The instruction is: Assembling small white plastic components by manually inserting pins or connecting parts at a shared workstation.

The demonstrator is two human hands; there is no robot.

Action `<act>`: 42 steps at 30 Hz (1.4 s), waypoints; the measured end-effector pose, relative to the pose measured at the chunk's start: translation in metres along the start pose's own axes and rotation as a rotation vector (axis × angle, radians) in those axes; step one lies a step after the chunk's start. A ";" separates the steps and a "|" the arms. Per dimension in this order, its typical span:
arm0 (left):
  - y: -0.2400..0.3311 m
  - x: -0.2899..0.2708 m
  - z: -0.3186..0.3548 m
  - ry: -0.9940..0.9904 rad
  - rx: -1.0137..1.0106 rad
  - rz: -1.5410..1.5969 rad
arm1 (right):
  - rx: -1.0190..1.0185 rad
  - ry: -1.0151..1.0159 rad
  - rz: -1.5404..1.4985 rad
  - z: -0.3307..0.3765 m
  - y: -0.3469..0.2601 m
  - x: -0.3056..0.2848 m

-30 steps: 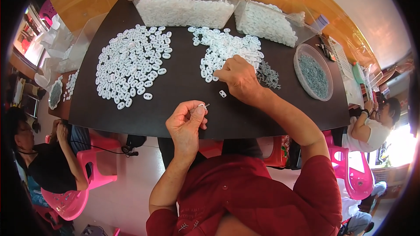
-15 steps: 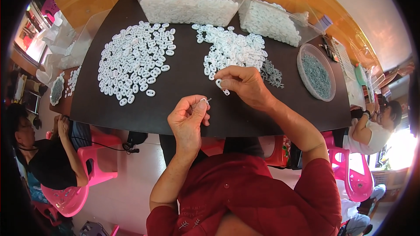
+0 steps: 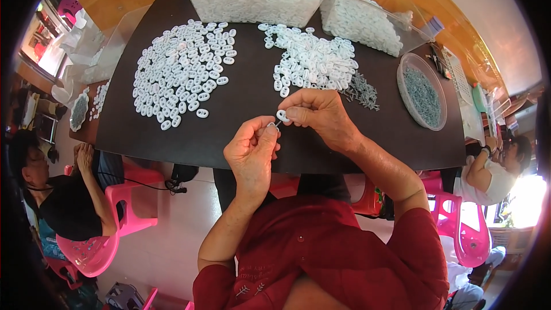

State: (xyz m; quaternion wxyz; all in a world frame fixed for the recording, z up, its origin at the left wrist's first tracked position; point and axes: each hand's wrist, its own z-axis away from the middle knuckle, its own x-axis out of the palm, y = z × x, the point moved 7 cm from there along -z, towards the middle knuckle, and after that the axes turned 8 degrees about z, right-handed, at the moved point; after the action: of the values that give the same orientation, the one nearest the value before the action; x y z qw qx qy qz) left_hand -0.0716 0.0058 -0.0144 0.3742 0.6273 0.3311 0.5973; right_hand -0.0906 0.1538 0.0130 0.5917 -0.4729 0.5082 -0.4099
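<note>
2 bins sit at the table's top edge, 2 piles of rings below them, a round dish at frame right.

Dark table with white ring heaps, two clear tubs, round screw dish

A: Where does the light come from?
B: Bright daylight blows out the lower right edge, glaring behind a pink chair.
A: And sharpness?
B: Centre crisp; the dark surface bows, its rim vignetted black.
</note>
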 end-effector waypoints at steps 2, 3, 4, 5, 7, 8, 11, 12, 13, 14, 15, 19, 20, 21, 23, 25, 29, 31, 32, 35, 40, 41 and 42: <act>0.000 -0.001 0.000 0.008 -0.004 0.004 | 0.007 0.001 0.008 0.000 0.000 0.002; 0.000 -0.002 0.000 0.020 -0.013 -0.011 | -0.012 0.011 0.014 0.000 0.000 0.003; 0.000 -0.001 0.001 0.027 -0.022 -0.026 | -0.034 0.025 0.020 0.000 0.000 0.002; -0.001 -0.001 0.001 0.025 -0.020 -0.026 | -0.035 0.026 0.021 0.001 0.000 0.002; -0.001 -0.001 0.000 0.016 -0.004 -0.005 | -0.040 0.032 0.025 0.001 0.001 0.003; 0.000 -0.001 0.000 0.017 -0.004 -0.004 | -0.040 0.032 0.026 0.000 0.002 0.003; 0.000 -0.001 0.000 0.011 0.005 -0.003 | -0.073 0.048 0.063 0.002 0.002 0.005; 0.001 -0.001 0.000 0.017 0.013 -0.014 | -0.075 0.064 0.093 0.002 0.001 0.005; 0.001 -0.001 0.001 0.022 0.020 -0.025 | -0.078 0.080 0.124 0.003 -0.001 0.005; 0.001 -0.001 0.001 0.023 0.020 -0.025 | -0.078 0.080 0.124 0.004 -0.002 0.007; 0.001 0.000 0.000 0.015 0.028 -0.010 | -0.079 0.086 0.093 0.005 -0.004 0.008; -0.001 0.001 0.000 0.026 0.067 0.034 | -0.094 0.096 0.081 0.010 -0.010 0.014; -0.001 0.001 0.000 0.025 0.067 0.033 | -0.094 0.097 0.080 0.011 -0.009 0.016; -0.001 0.000 0.000 0.020 0.074 0.047 | -0.126 0.131 0.114 0.011 -0.008 0.015; -0.001 0.000 -0.001 0.014 0.082 0.059 | -0.160 0.167 0.147 0.013 -0.005 0.016; 0.000 0.001 -0.001 0.026 0.088 0.046 | -0.227 0.192 0.217 0.015 -0.006 0.017; -0.005 -0.002 -0.003 0.035 0.089 0.126 | -0.246 0.185 0.259 0.019 -0.007 0.022; -0.004 -0.002 -0.004 0.002 0.100 0.185 | -0.338 0.215 0.347 0.023 -0.019 0.023; -0.003 -0.001 -0.005 0.002 0.101 0.183 | -0.339 0.215 0.345 0.023 -0.018 0.024; 0.003 0.001 -0.005 0.044 0.062 0.158 | -0.476 0.288 0.434 0.026 -0.025 0.024; 0.000 0.002 -0.004 0.058 -0.011 0.223 | -0.611 0.349 0.548 0.031 -0.032 0.024; -0.001 0.001 -0.004 0.056 -0.011 0.222 | -0.611 0.352 0.548 0.031 -0.031 0.024; -0.002 0.000 -0.004 0.036 -0.009 0.204 | -0.626 0.367 0.561 0.032 -0.031 0.024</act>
State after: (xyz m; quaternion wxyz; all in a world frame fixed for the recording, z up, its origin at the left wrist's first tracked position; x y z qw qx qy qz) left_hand -0.0754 0.0071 -0.0155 0.3083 0.6450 0.2694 0.6452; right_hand -0.0556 0.1285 0.0393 0.4088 -0.3926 0.8122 -0.1377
